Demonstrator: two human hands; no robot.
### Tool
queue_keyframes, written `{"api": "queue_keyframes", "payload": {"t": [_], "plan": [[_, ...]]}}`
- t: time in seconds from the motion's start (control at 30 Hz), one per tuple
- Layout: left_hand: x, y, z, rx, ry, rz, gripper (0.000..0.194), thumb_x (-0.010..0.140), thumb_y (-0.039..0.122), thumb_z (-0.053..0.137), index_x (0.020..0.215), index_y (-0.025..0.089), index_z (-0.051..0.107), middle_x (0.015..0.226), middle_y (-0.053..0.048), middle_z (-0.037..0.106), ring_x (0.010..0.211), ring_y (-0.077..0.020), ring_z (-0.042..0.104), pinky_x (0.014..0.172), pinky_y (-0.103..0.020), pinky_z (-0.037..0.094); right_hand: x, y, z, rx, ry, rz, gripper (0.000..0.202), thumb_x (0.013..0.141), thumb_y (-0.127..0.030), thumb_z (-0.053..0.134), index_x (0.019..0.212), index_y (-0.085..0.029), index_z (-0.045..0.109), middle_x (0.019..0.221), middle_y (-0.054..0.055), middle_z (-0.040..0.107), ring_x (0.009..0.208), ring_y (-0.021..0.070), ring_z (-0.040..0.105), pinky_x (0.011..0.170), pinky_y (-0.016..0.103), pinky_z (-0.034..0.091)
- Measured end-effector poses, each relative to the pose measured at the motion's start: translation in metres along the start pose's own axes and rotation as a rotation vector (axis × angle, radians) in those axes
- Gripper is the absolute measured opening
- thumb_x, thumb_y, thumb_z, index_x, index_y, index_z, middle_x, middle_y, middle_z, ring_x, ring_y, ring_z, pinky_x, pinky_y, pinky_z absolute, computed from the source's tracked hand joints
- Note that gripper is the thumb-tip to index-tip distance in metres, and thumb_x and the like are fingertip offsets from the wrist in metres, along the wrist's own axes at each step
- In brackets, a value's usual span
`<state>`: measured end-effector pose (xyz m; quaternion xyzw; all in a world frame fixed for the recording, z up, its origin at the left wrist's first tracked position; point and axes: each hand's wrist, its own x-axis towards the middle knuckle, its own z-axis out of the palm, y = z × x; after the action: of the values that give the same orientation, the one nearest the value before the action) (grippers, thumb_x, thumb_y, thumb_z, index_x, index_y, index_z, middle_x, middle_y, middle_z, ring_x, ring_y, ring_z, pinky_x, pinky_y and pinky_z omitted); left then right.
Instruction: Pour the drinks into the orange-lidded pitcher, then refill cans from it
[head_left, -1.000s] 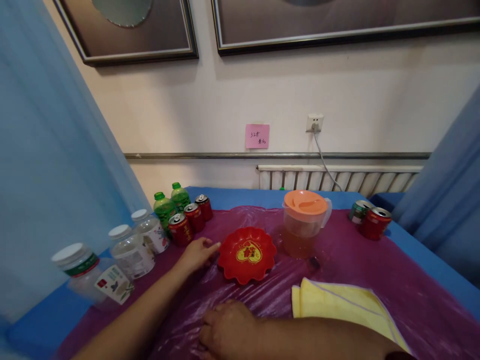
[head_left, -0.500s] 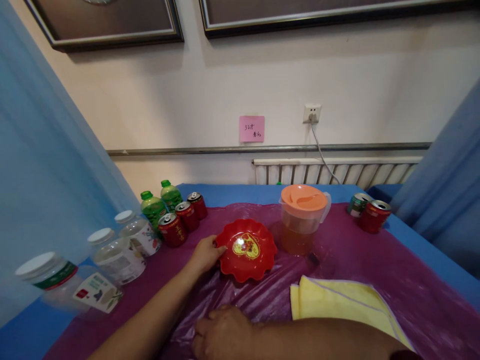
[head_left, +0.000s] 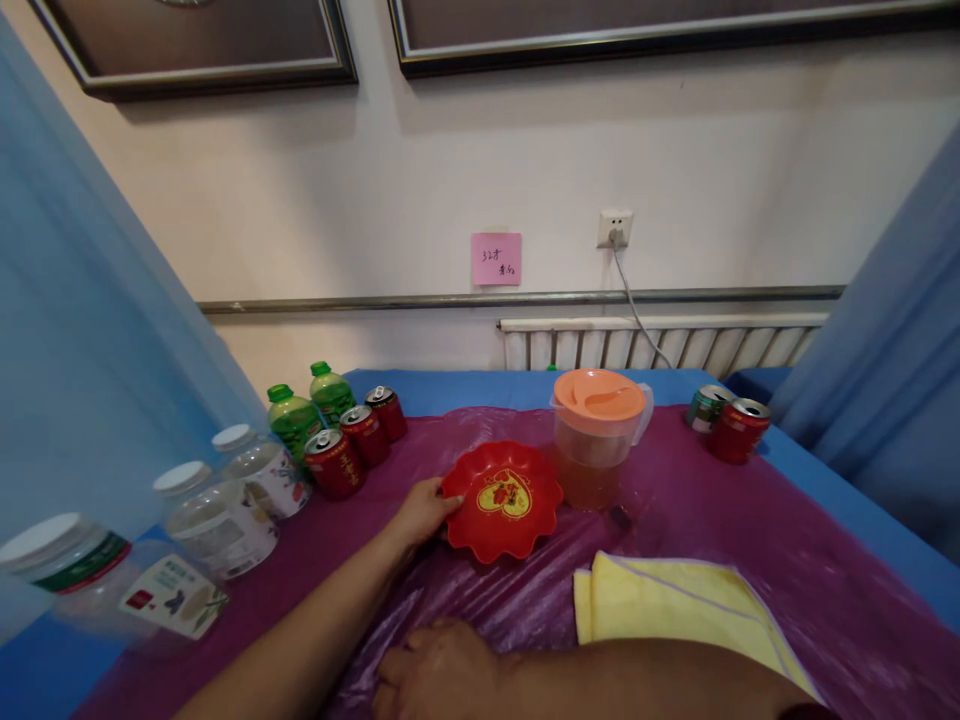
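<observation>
My left hand [head_left: 421, 515] reaches in from the lower left and is closed on the left rim of a red scalloped plate [head_left: 469, 520], with the thumb over the edge. Yellow heart-shaped decoration marks the plate's middle. Right beside it stands a clear pitcher [head_left: 589, 475] with an orange lid and amber liquid inside. My right hand [head_left: 442, 672] lies low in the centre on the purple plastic sheet [head_left: 405, 590], fingers loosely bent and a little apart, fingertips partly hidden. I see nothing held in it. A folded yellow cloth [head_left: 675, 605] lies beyond my right forearm.
At left stand several red cans [head_left: 334, 465], green bottles [head_left: 296, 420] and clear jars with white lids [head_left: 217, 525]. Two cans [head_left: 739, 430] stand at the far right. Behind the blue table edge [head_left: 420, 390] are a radiator [head_left: 660, 325] and a plugged-in cord [head_left: 634, 285].
My left hand has slid the red plate a little to the right, up against the pitcher in view. My right hand has hardly moved. The whole view has shifted slightly.
</observation>
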<state>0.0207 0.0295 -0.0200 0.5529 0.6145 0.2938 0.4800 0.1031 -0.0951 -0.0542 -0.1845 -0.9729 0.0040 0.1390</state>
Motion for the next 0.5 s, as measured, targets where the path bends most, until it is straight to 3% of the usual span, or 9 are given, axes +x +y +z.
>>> {"api": "queue_keyframes", "payload": {"t": [0.13, 0.3, 0.4, 0.5], "plan": [[0.003, 0.001, -0.004, 0.198, 0.027, 0.004, 0.025, 0.074, 0.040, 0.069, 0.082, 0.017, 0.063, 0.058, 0.001, 0.066, 0.049, -0.0192, 0.062, 0.048, -0.028, 0.047, 0.000, -0.001, -0.010, -0.003, -0.068, 0.002, 0.027, 0.085, -0.045, 0.072, 0.079, -0.019, 0.069, 0.079, 0.004, 0.073, 0.055, 0.0169, 0.063, 0.038, 0.026, 0.043], [-0.001, 0.011, -0.013, 0.519, 0.125, 0.066, 0.024, 0.076, 0.041, 0.073, 0.079, 0.017, 0.068, 0.080, -0.010, 0.075, 0.078, -0.0287, 0.071, 0.065, -0.031, 0.048, -0.001, -0.001, -0.022, -0.011, -0.012, -0.033, 0.023, 0.083, -0.040, 0.074, 0.076, -0.018, 0.069, 0.075, 0.004, 0.073, 0.055, 0.0171, 0.063, 0.038, 0.026, 0.045], [-0.004, 0.015, -0.016, 0.652, 0.174, 0.089, 0.024, 0.081, 0.041, 0.072, 0.083, 0.017, 0.068, 0.090, -0.014, 0.076, 0.090, -0.0325, 0.071, 0.073, -0.034, 0.047, 0.000, 0.000, -0.030, -0.015, -0.069, -0.044, 0.024, 0.086, -0.041, 0.071, 0.079, -0.018, 0.071, 0.077, 0.004, 0.074, 0.056, 0.0183, 0.065, 0.039, 0.027, 0.047], [-0.007, 0.014, -0.013, 0.694, 0.181, 0.092, 0.013, 0.086, 0.030, 0.065, 0.087, 0.017, 0.069, 0.095, -0.015, 0.077, 0.092, -0.0302, 0.072, 0.075, -0.032, 0.047, 0.001, 0.002, -0.035, 0.016, -0.136, -0.068, 0.030, 0.087, -0.046, 0.068, 0.080, -0.017, 0.072, 0.079, 0.006, 0.075, 0.057, 0.0196, 0.065, 0.039, 0.029, 0.048]]}}
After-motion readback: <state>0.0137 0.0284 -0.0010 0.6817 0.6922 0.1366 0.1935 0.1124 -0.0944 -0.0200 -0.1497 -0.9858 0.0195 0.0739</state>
